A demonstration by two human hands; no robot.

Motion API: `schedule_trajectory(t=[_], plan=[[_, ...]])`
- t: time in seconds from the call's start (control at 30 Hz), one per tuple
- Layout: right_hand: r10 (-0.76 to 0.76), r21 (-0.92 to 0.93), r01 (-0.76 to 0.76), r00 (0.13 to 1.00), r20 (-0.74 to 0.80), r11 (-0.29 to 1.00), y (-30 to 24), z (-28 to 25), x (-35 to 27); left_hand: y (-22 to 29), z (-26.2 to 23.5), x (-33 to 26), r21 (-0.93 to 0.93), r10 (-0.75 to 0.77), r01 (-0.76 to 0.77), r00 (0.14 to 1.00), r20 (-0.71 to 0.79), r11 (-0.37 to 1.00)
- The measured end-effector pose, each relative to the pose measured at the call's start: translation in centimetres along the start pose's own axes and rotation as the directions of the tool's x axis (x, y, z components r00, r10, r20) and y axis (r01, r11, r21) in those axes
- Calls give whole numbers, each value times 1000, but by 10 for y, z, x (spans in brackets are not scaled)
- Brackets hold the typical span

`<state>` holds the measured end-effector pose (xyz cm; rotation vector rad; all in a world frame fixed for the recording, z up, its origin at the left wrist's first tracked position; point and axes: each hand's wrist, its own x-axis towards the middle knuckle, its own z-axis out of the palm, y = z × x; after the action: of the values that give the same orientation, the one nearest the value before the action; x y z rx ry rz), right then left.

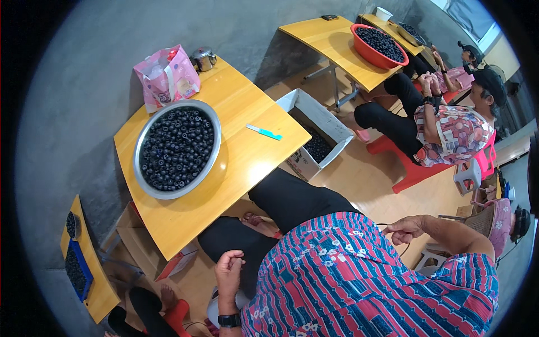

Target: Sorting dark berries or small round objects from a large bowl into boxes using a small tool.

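Note:
My left hand [229,269], with a black watch on the wrist, rests curled by my knee over my black trousers and holds nothing that I can see. Off to my side, my right hand [407,227] has its fingers pinched at a thin dark cord [402,249] that loops beneath it. In front of my knees stands a yellow wooden table [241,168]. On it sits a wide metal basin [217,132] full of small dark round fruit, and a small teal-handled knife [264,132] lies near its right edge. Both hands are well away from the table.
A pink bag [167,76] and a small metal pot [203,58] sit at the table's far end. A white cardboard box [331,121] holding dark fruit stands on the floor beside it. Farther off, a red basin [365,51] rests on another yellow table, with seated people [449,132] on red stools.

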<state>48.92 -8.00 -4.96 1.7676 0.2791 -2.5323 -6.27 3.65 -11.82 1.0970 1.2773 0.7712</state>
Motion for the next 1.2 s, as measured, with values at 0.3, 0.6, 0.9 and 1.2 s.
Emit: schedule_trajectory(t=[0.3,0.6,0.9,1.2], plan=[[277,175,-290,956,97,941,44,-28,-6,4,2,3,-19,-16,15,1000,-19,1000],[-46,234,64,995,-83,970,28,4,11,4,0,4,2,-47,47,999,-6,999],[59,-4,-71,859,-508,997,61,16,30,4,0,4,-23,-26,26,1000,-4,999],[-198,659,386,918,-344,645,128,42,34,4,-2,6,-35,-38,38,999,5,999]])
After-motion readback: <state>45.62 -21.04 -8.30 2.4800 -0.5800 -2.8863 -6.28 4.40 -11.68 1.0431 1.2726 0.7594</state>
